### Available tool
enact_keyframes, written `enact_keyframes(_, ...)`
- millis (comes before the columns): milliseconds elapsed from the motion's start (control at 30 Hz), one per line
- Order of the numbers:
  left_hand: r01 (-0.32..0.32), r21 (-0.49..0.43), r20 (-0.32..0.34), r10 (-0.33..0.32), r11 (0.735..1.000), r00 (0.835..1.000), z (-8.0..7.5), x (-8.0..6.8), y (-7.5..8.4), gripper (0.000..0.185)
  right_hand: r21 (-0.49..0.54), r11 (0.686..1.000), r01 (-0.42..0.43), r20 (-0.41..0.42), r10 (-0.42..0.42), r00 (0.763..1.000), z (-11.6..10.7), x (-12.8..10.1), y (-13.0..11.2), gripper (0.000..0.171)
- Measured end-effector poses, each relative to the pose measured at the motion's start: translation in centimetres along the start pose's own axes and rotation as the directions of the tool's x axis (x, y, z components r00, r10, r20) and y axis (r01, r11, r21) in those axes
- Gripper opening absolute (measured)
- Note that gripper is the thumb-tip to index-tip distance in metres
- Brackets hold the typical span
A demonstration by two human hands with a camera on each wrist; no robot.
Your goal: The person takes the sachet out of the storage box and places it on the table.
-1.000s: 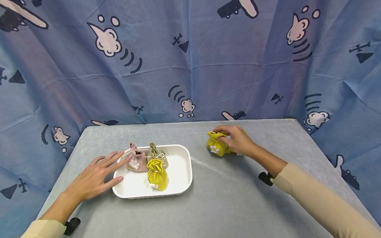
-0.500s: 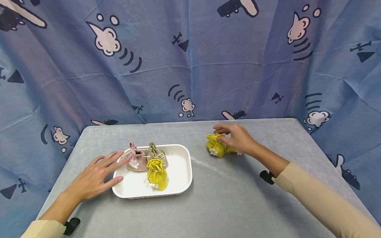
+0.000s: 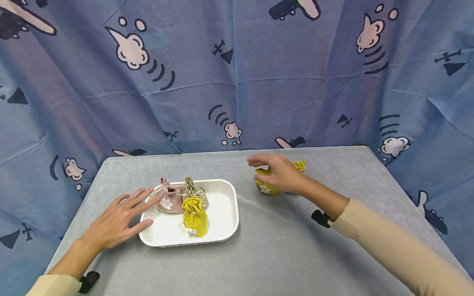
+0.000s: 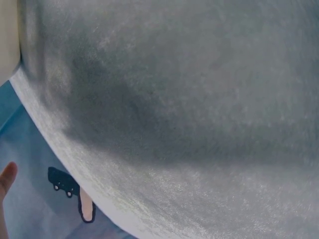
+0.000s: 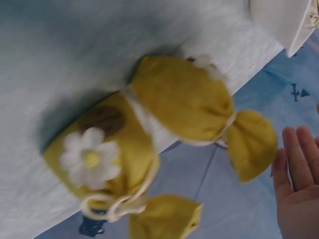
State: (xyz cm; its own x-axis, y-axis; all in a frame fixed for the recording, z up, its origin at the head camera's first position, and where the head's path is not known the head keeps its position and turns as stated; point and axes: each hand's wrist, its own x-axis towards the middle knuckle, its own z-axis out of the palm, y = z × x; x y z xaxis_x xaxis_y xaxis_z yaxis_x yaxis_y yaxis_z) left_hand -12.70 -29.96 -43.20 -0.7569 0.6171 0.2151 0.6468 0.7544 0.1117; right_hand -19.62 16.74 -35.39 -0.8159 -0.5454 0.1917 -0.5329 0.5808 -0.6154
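The head camera looks forward and down from the near side, taking in the whole grey felt-covered table (image 3: 259, 246) with the blue cartoon-print cloth backdrop (image 3: 237, 82) behind. The left wrist camera sits very close to the table surface near its left edge. The right wrist camera looks closely at two yellow drawstring pouches (image 5: 149, 144), which the head view shows at far right (image 3: 268, 187).

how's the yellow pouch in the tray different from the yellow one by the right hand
The yellow drawstring fabric pouch in the white tray sits beside a pink pouch and a beige pouch; the yellow drawstring pouch on the grey table stands outside the white rectangular tray. The tray one is in full view; the right hand partly hides the table one. Both are yellow with cream cords.
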Motion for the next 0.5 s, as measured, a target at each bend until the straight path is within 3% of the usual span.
enact_keyframes(267,0.014,0.011,0.015,-0.014,1.0,1.0,0.0,-0.1,0.1,0.068,0.049,0.991,0.122,0.043,-0.124,0.991,1.5,1.5,-2.3,0.049)
enact_keyframes(500,0.008,-0.001,0.006,-0.008,1.0,1.0,0.0,0.0,0.1,0.068,0.062,0.993,0.105,0.105,-0.111,0.988,2.5,2.3,-4.2,0.054)
